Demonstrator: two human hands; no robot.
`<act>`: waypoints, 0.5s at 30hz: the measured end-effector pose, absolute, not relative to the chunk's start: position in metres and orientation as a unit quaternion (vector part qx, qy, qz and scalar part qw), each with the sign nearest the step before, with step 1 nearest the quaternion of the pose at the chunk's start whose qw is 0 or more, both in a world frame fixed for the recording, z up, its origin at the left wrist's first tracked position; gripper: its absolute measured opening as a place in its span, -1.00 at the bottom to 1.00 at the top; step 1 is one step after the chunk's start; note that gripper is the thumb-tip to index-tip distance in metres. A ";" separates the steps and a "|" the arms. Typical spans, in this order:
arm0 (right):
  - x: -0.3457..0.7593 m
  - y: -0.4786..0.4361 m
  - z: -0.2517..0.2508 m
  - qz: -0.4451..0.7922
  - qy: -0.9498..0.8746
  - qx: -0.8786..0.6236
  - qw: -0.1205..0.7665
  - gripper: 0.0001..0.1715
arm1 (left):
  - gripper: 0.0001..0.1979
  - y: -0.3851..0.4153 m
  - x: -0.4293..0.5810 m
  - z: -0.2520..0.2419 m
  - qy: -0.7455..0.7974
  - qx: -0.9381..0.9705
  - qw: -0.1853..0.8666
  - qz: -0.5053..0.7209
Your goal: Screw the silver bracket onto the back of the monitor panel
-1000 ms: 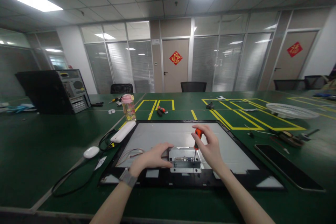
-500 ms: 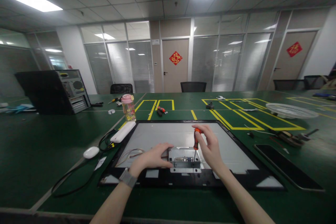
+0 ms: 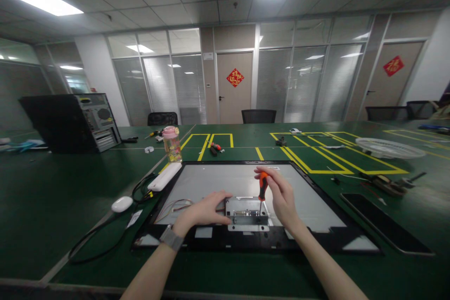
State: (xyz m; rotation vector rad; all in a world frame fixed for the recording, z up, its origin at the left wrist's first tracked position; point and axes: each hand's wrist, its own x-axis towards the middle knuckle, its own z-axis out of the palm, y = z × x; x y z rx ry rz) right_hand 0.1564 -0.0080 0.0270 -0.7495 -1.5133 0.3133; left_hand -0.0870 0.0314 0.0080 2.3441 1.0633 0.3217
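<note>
A large flat display panel (image 3: 309,206) with a black frame lies on the table before me, its pale grey back facing up. On its near part sits a silver metal bracket (image 3: 242,204) holding a small circuit board. My left hand (image 3: 207,208), a watch on its wrist, grips the bracket's left edge between thumb and fingers. In my right hand (image 3: 281,194) is an orange-and-black screwdriver (image 3: 262,186), held near upright. Its shaft points down to the bracket's right end; the tip's exact contact is hard to see. Thin wires (image 3: 176,206) lie left of the bracket.
Left of the panel are a white power adapter (image 3: 165,176), black cables (image 3: 94,258) and a pink-lidded bottle (image 3: 171,144). A black computer case (image 3: 66,122) stands further left. To the right lie a dark flat slab (image 3: 383,222) and a white ring-shaped part (image 3: 390,147).
My right hand's fingers have shifted slightly leftward at the screwdriver handle, which leans a little differently. My left hand and the bracket have stayed put.
</note>
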 end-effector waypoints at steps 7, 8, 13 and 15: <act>0.156 -0.008 0.029 0.063 -0.669 -0.352 0.652 -0.85 | -0.23 0.032 -0.087 0.007 0.396 0.870 0.269 0.119; 0.155 -0.008 0.030 0.063 -0.671 -0.350 0.651 -0.85 | -0.22 0.033 -0.087 0.006 0.395 0.870 0.269 0.118; 0.156 -0.008 0.028 0.157 -0.674 -0.326 0.644 -0.72 | -0.22 0.033 -0.087 0.006 0.393 0.870 0.273 0.119; 0.156 -0.007 0.026 0.157 -0.667 -0.333 0.647 -0.75 | -0.22 0.033 -0.087 0.006 0.393 0.870 0.272 0.119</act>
